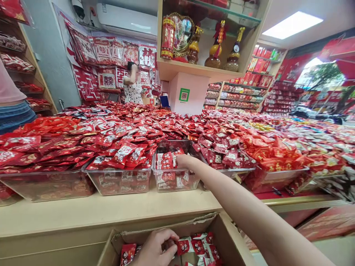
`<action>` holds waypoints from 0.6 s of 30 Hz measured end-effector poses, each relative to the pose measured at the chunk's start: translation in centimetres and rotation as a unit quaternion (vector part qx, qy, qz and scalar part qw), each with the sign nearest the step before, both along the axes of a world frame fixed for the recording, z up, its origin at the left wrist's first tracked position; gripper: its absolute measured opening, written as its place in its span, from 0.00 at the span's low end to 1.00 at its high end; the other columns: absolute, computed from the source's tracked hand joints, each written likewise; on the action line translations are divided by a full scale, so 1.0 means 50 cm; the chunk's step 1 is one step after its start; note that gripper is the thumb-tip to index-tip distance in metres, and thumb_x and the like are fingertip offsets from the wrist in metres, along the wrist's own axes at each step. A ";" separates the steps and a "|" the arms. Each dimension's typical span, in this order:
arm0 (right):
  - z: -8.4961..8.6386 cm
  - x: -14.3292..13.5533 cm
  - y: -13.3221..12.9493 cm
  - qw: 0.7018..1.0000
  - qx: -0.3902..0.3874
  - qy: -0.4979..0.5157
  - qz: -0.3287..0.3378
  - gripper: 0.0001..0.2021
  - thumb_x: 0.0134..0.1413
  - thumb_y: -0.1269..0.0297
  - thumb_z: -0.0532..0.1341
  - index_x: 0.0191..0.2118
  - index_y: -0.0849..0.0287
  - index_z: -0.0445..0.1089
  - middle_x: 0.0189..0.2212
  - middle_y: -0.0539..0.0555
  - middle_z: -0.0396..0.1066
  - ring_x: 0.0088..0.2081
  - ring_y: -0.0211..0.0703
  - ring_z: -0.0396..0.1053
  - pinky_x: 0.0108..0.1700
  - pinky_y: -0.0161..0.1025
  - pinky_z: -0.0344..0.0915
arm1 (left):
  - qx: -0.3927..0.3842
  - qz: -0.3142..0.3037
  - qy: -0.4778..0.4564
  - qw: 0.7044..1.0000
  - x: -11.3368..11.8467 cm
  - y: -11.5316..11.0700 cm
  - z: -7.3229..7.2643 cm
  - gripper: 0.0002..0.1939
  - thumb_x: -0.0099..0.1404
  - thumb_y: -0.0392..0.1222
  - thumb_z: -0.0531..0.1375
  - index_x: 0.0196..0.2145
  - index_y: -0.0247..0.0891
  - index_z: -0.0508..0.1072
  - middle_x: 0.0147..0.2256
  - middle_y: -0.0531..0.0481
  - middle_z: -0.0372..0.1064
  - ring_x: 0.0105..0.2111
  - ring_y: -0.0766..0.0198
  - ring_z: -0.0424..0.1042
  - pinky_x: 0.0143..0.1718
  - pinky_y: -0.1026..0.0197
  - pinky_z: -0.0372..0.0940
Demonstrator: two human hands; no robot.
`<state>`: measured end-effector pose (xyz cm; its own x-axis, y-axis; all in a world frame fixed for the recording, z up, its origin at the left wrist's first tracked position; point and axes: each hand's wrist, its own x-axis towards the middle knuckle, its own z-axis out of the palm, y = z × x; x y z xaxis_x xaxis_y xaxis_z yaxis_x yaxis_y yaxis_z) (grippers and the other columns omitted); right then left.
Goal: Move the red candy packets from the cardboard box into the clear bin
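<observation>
My right hand [184, 160] reaches down into a small clear plastic bin [163, 186] among red and white candy packets [165, 161]. Its fingers are curled, and what they hold, if anything, is hidden behind the hand. Down in the open cardboard box [133, 234], my left hand [159, 245] has bent fingers, with thumb and forefinger close together. The forefinger touches the edge of a small red candy packet [183, 246]; whatever lies inside the grip cannot be made out. More such packets lie in the box on both sides of this hand.
Heaped clear bins flank the middle one, including a left bin [119, 184] and a right bin [235, 171]. A wooden counter ledge [122, 205] runs between bins and box. Farther back stand a person [133, 87] and a shelf cabinet [191, 68]. Another person's torso [12, 88] is at left.
</observation>
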<state>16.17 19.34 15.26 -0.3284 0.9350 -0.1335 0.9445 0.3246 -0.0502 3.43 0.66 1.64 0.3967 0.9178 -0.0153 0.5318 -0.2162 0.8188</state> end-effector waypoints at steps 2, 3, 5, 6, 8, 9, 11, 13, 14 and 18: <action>0.004 0.007 0.000 1.000 0.007 0.010 -0.021 0.11 0.45 0.62 0.59 0.35 0.64 0.68 0.32 0.57 0.69 0.33 0.43 0.68 0.32 0.36 0.64 | -0.004 -0.003 0.000 1.000 -0.001 0.001 -0.004 0.09 0.53 0.36 0.52 0.31 0.38 0.71 0.25 0.53 0.69 0.26 0.66 0.66 0.28 0.69 0.59; 0.005 0.011 0.000 0.999 0.020 0.017 -0.037 0.12 0.44 0.63 0.58 0.35 0.64 0.68 0.33 0.59 0.70 0.34 0.46 0.68 0.31 0.36 0.63 | -0.007 -0.006 -0.001 1.000 -0.001 0.002 -0.006 0.08 0.53 0.36 0.52 0.30 0.38 0.70 0.25 0.53 0.68 0.26 0.66 0.65 0.27 0.69 0.59; 0.004 0.017 -0.002 0.996 0.052 0.032 -0.072 0.14 0.45 0.64 0.55 0.38 0.65 0.67 0.35 0.63 0.69 0.36 0.49 0.68 0.31 0.37 0.63 | -0.008 -0.012 -0.005 1.000 -0.001 0.004 -0.010 0.08 0.53 0.36 0.52 0.31 0.38 0.70 0.25 0.54 0.68 0.26 0.66 0.65 0.27 0.69 0.58; 0.003 0.019 -0.002 0.993 0.065 0.039 -0.087 0.15 0.46 0.64 0.54 0.40 0.66 0.66 0.37 0.64 0.68 0.36 0.50 0.68 0.31 0.37 0.63 | -0.007 -0.014 -0.007 1.000 -0.002 0.005 -0.012 0.08 0.53 0.36 0.53 0.31 0.38 0.70 0.25 0.54 0.68 0.26 0.66 0.65 0.27 0.69 0.58; 0.000 0.022 -0.001 0.989 0.084 0.050 -0.108 0.17 0.46 0.66 0.52 0.44 0.67 0.63 0.38 0.65 0.68 0.37 0.50 0.68 0.32 0.38 0.63 | -0.008 -0.020 -0.009 1.000 -0.002 0.008 -0.015 0.08 0.53 0.36 0.53 0.31 0.38 0.70 0.25 0.54 0.68 0.25 0.67 0.65 0.26 0.70 0.58; -0.003 0.023 0.001 0.988 0.090 0.054 -0.114 0.19 0.46 0.66 0.52 0.45 0.67 0.61 0.38 0.65 0.68 0.37 0.50 0.68 0.32 0.38 0.63 | -0.008 -0.023 -0.008 1.000 -0.002 0.008 -0.016 0.08 0.53 0.36 0.53 0.31 0.38 0.70 0.25 0.54 0.68 0.25 0.67 0.65 0.25 0.70 0.58; -0.008 0.024 0.006 0.987 0.091 0.057 -0.117 0.19 0.44 0.67 0.53 0.46 0.66 0.61 0.38 0.64 0.68 0.37 0.50 0.68 0.32 0.38 0.63 | -0.007 -0.027 -0.006 1.000 -0.002 0.008 -0.017 0.08 0.53 0.36 0.52 0.31 0.38 0.70 0.25 0.54 0.68 0.25 0.67 0.64 0.26 0.70 0.58; -0.012 0.025 0.011 0.989 0.083 0.053 -0.109 0.17 0.43 0.68 0.55 0.42 0.65 0.65 0.37 0.63 0.69 0.36 0.49 0.69 0.33 0.37 0.63 | -0.001 -0.023 -0.001 1.000 -0.002 0.007 -0.017 0.08 0.53 0.36 0.53 0.31 0.38 0.70 0.25 0.54 0.68 0.26 0.66 0.65 0.27 0.69 0.58; -0.014 0.025 0.012 0.990 0.077 0.050 -0.105 0.15 0.42 0.69 0.56 0.39 0.64 0.67 0.36 0.63 0.70 0.36 0.49 0.69 0.34 0.37 0.63 | 0.003 -0.022 0.002 1.000 -0.002 0.007 -0.018 0.08 0.53 0.36 0.53 0.31 0.39 0.70 0.26 0.54 0.69 0.26 0.66 0.65 0.28 0.69 0.58; -0.013 0.025 0.010 0.992 0.064 0.035 -0.098 0.13 0.41 0.71 0.56 0.37 0.63 0.69 0.35 0.63 0.70 0.35 0.49 0.69 0.33 0.38 0.64 | 0.003 -0.020 0.010 1.000 -0.002 0.007 -0.020 0.09 0.53 0.35 0.53 0.31 0.39 0.71 0.27 0.54 0.69 0.27 0.66 0.65 0.28 0.68 0.58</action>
